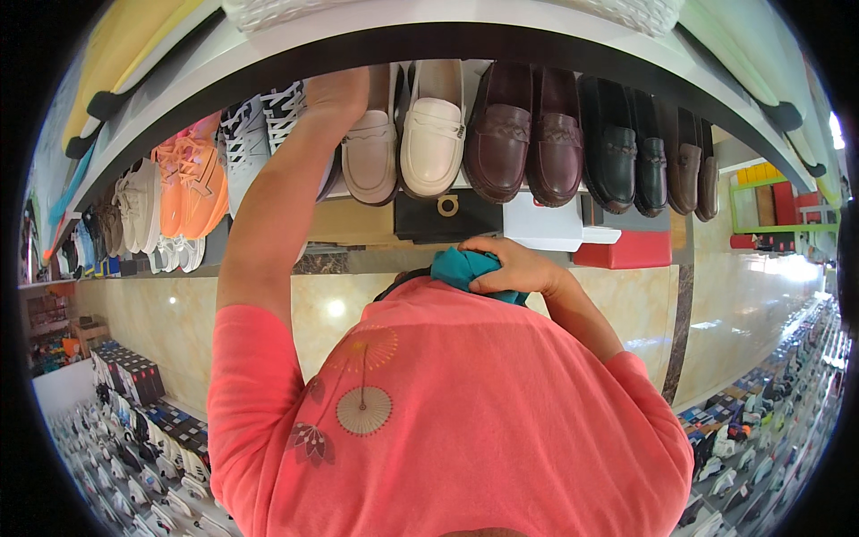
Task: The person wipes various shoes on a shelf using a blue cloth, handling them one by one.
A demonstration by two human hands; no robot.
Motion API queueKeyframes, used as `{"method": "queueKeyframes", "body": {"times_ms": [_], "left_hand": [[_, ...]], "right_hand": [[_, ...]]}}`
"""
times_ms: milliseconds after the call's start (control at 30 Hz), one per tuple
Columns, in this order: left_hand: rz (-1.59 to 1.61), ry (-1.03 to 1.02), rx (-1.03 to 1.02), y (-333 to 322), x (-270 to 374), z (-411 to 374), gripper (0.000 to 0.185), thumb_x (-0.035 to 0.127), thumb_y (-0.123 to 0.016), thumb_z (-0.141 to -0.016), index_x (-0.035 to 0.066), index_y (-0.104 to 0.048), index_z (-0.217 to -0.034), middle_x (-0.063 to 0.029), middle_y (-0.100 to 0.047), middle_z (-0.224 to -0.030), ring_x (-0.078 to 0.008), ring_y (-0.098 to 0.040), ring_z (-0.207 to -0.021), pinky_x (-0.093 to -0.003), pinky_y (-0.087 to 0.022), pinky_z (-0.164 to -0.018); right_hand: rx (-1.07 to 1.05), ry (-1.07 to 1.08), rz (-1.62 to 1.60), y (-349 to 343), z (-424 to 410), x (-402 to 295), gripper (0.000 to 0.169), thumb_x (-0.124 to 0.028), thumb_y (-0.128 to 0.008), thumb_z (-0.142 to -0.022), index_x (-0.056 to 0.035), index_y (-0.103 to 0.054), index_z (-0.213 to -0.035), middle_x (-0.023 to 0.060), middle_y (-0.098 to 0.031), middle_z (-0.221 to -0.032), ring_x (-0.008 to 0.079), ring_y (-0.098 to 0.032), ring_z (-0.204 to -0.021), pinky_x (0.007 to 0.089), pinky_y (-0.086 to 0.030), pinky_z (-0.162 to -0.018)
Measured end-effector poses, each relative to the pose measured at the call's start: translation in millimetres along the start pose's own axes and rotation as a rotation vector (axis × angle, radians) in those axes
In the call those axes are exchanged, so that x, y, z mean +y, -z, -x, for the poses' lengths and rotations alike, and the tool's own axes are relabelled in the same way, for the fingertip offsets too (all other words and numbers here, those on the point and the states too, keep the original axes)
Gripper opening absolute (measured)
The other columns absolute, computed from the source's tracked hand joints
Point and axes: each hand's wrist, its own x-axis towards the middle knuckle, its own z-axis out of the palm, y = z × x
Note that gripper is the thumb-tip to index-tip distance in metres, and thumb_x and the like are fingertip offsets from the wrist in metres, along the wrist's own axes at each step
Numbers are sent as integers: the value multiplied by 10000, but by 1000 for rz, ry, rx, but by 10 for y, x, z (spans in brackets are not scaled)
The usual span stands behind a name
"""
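Observation:
My left hand (339,90) reaches in under the dark front edge of the upper shelf, beside a beige loafer (370,158); its fingers are hidden, so what it touches does not show. Right of that stands a cream loafer (433,148), then a pair of burgundy loafers (500,151) and black loafers (609,148). Close to my chest, my right hand (513,265) grips a bunched teal cloth (463,267).
White sneakers (245,144) and orange sneakers (194,181) line the shelf at left. Beneath the loafers are a black shoebox (446,218), a white box (542,221) and a red box (624,250). The upper shelf edge (456,43) curves overhead. Shoe displays fill both lower corners.

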Motion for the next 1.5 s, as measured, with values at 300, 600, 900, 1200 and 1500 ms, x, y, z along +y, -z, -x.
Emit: {"method": "queueKeyframes", "body": {"times_ms": [300,600,900,1200,1500], "left_hand": [[-217,-57,96,-178,-152,37,345,135,-494,-871,118,-560,-1209,-172,-592,-1191,-332,-581,-1093,-443,-481,-900],[248,-364,-64,133,311,1203,426,369,-642,-813,95,-579,-1133,-93,-613,-1007,-293,-619,-887,-406,-504,-742],[149,-541,33,-14,215,1421,760,218,-778,-654,62,-424,-1308,-96,-557,-1117,-271,-548,-1005,-367,-488,-799],[138,-603,140,-122,141,1383,575,109,-611,-738,61,-456,-1290,-70,-576,-1032,-242,-550,-904,-352,-489,-740],[156,-579,29,-41,78,1391,734,122,-745,-665,71,-414,-1318,-72,-599,-1032,-267,-562,-932,-361,-497,-757]], "right_hand": [[38,8,2,34,45,-24,623,-281,-722,-685,-20,-533,-1219,135,-582,-1130,241,-550,-1040,327,-422,-923],[360,97,-36,138,120,-338,520,-128,-701,-696,-22,-555,-1183,90,-594,-1064,181,-560,-984,309,-443,-889],[378,131,-183,82,-41,-334,575,-139,-679,-735,0,-494,-1261,110,-590,-1087,173,-568,-982,290,-468,-855],[89,-135,-1359,-150,-635,-65,327,-381,-540,-920,-61,-607,-936,68,-650,-779,180,-621,-618,304,-498,-501],[126,-24,-1344,-215,-823,-100,412,-419,-432,-968,-51,-607,-1037,66,-668,-794,163,-644,-629,278,-520,-483]]}}
